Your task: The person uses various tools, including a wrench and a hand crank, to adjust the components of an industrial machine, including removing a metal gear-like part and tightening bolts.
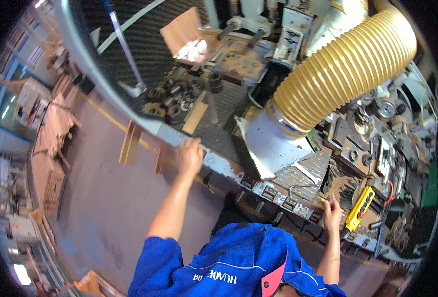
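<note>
- Blue work jacket [229, 267] fills the lower edge, closest to the camera, with both bare forearms reaching up out of its short sleeves.
- Left hand [189, 156] lies on the grey metal rail [130, 106] along the machine's near edge, fingers curled over it in a clasp.
- Right hand [332, 210] is at the front of the machine, fingertips pinched on something small and thin; what it is cannot be told.
- Yellow button box [360, 208] hangs just beside the right hand, on its right.
- Ribbed yellow hose [343, 69] runs into a white hood [273, 143] between the two hands, farther back.
- Dark metal rings [177, 96] lie heaped on the machine bed beyond the left hand.
- Wooden boards [130, 143] lean on the rail, left of that hand.
</note>
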Demonstrator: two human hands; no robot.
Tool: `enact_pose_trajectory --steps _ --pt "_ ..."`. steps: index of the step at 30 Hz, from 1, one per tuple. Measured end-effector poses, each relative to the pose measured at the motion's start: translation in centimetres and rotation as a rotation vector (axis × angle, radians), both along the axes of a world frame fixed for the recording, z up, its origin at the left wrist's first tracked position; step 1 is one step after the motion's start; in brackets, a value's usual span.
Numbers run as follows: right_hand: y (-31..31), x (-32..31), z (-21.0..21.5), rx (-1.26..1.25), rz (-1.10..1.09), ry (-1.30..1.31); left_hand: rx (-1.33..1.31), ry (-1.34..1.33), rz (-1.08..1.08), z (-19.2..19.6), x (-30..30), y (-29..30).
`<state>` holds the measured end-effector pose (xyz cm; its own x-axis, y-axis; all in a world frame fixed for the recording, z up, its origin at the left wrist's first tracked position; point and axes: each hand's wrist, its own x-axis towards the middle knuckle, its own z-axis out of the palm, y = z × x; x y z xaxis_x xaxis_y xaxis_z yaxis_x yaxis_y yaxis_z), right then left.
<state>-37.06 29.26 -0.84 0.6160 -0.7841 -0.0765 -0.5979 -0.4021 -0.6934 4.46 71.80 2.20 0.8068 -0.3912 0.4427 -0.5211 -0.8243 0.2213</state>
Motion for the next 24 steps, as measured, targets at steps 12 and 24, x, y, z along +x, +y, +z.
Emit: enact_pose_trajectory --steps 12,24 --pt "15.0 0.5 5.1 -0.104 -0.186 -0.005 0.829 0.214 -0.019 -3.9 25.4 -3.5" --pt "12.2 11.2 2.4 -0.342 0.159 0.043 0.443 0.2 0.066 3.5 22.4 -4.1"
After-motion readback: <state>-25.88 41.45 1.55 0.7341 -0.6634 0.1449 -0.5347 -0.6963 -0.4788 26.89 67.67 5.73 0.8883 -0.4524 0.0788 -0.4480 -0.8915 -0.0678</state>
